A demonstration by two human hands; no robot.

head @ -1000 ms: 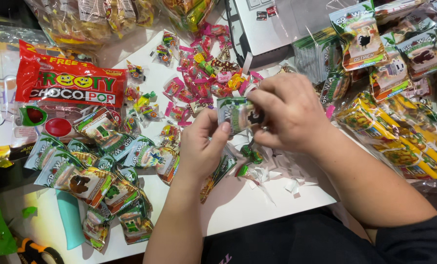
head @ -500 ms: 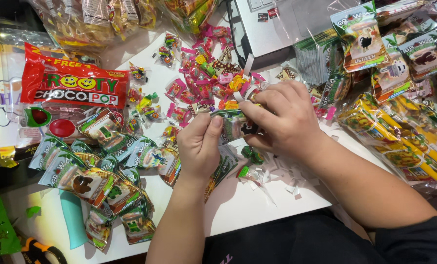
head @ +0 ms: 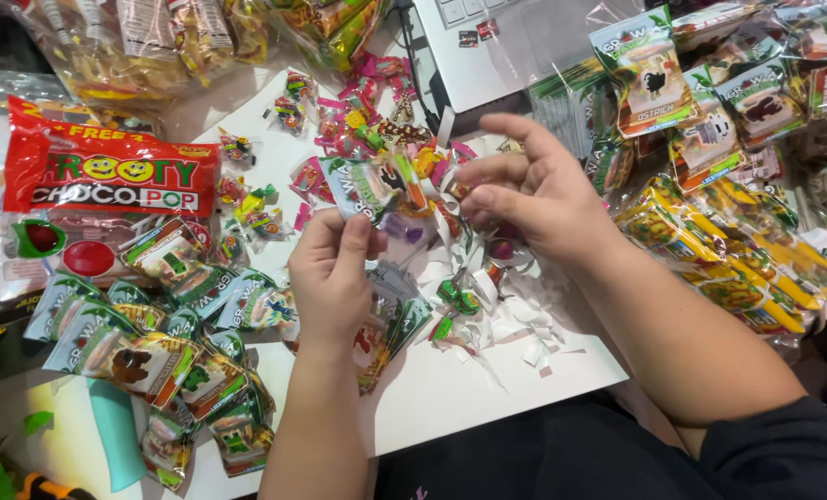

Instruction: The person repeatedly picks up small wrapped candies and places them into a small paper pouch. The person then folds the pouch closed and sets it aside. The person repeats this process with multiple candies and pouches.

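A: At the middle of the white table (head: 451, 389), what does each hand have?

B: Left hand (head: 332, 278): grip clenched on a small green-and-white packet (head: 363, 188), pinched by its lower edge between thumb and fingers, held upright just above the table. Right hand (head: 534, 194): grip released, fingers spread and curled, holding nothing; its fingertips sit just beside the packet's right edge, apart from it as far as I can tell.

A: Underneath them?

B: Torn white paper scraps (head: 515, 324) lie scattered below the right hand, with a few small green wrapped sweets (head: 455, 298) among them.

A: Toward the left?

B: A heap of like green packets (head: 154, 343) lies on the table, overlapping, reaching to the left wrist. Above it lies a red bag (head: 108, 171) with yellow and green lettering, flat.

A: Far side?

B: A spread of pink and mixed wrapped candies (head: 358, 130) runs from the table's middle up to a white laptop (head: 515, 46), whose lower corner shows at the top.

A: Right?

B: Yellow packets (head: 728, 250) piled beside the right forearm; behind them, clear-wrapped packs with animal pictures (head: 654, 79) standing tilted.

A: Anything unclear?

B: Whether the packet is sealed or opened: cannot tell.
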